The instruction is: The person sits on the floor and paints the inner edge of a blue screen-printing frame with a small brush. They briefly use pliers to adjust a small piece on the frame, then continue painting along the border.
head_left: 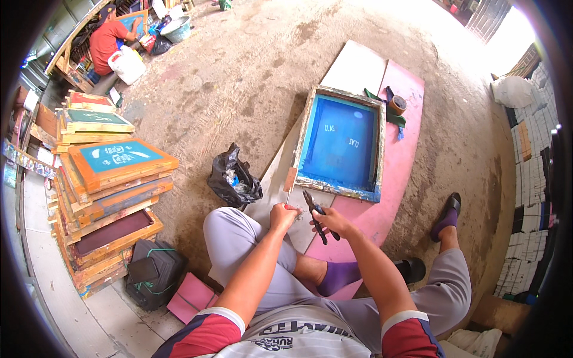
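While right hand point(332, 222) grips, pliers point(314, 216) point up-left, seemingly.

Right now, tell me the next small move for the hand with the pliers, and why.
Probably bring the pliers in the right hand leftward to the small piece the left hand pinches: the tips sit just beside it, near the blue screen frame's lower edge.
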